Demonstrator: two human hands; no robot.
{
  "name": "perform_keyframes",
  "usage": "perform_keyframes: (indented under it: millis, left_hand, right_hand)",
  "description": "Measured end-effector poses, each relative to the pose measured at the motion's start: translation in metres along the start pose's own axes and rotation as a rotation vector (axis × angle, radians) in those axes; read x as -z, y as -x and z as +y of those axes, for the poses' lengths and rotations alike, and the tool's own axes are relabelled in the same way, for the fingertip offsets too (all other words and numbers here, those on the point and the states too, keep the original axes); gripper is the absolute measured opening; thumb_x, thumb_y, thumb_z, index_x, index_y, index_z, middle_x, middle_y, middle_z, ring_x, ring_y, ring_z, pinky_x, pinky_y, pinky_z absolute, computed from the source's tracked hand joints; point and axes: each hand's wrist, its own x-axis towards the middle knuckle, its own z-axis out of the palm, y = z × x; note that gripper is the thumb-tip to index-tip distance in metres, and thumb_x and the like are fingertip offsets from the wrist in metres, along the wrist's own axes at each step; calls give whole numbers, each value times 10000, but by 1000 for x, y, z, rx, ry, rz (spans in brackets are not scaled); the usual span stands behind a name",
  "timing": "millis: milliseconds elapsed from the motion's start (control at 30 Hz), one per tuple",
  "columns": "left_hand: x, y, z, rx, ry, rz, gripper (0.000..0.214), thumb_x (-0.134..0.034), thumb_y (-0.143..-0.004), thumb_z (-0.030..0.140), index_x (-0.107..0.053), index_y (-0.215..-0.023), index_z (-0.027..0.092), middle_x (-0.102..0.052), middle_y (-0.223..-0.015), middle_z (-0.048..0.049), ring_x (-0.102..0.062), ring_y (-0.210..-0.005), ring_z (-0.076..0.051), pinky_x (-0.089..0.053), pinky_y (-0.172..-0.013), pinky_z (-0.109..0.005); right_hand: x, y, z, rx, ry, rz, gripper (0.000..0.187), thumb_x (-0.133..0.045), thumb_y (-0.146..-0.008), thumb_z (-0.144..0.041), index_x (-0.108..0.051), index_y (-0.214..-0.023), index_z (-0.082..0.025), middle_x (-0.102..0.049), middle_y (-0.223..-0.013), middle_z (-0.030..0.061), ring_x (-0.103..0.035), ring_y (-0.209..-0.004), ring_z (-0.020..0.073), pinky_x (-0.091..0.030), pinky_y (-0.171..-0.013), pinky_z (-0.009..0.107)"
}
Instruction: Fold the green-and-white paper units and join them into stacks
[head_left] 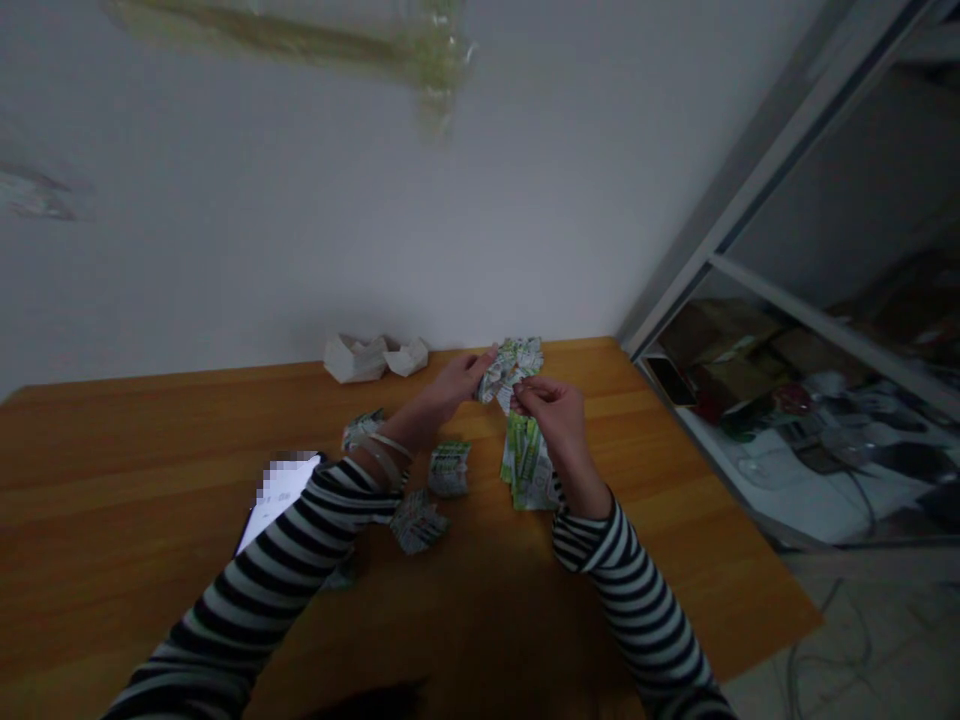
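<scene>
Toward the back of the table, my left hand (pixel 450 388) grips a fanned-out, creased bunch of green-and-white printed packets (pixel 517 358) by its left side. My right hand (pixel 555 408) is closed in a pinch at the bunch's lower right edge; its fingertips partly hide what they hold. Just below that hand lies a stack of flat green-and-white packets (pixel 532 472). Left of the stack sit a folded packet (pixel 448 470) and a crumpled one (pixel 418 522). Another creased packet (pixel 363 428) shows behind my left wrist, and a further piece (pixel 341 575) is partly covered by my left sleeve.
Crumpled white paper pieces (pixel 375 358) stand against the wall. A phone with a lit screen (pixel 279 495) lies beside my left forearm. On the right, past the table's edge, a framed glass partition (pixel 817 310) shows cluttered items behind it.
</scene>
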Motion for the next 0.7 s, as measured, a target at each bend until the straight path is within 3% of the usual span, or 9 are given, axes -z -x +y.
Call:
perform_keyframes:
  millis: [333,533,700]
  left_hand:
    - [-14,12,-2,-24,-199,255,516,-723,-736,632,-571,-896,165,-670,-801,-57,-599,-704,-185,-464,-616,-286]
    - [-18,20,-2,-128,-399,261,420,-590,-872,582,-601,-928,166,-706,-914,-90,-647,-828,-232,-492,-751,-336]
    - [-13,21,-17,-127,-349,229,445,-509,-914,582,-594,-981,151,-703,-965,-114,-660,-866,-248,-514,-790,-361]
  right_hand:
    - [0,2,5,3,20,-39,295,-850,-558,-413,-701,-683,-192,-705,-588,19,-662,-528,172,-579,-576,316]
    - [-3,-2,11,98,105,-85,215,-795,-626,-386,-688,-640,-200,-698,-594,18,-645,-553,170,-536,-563,290]
    - [-5,-18,29,103,102,-182,168,-767,-662,-351,-709,-658,-193,-704,-597,14,-639,-547,155,-519,-555,264]
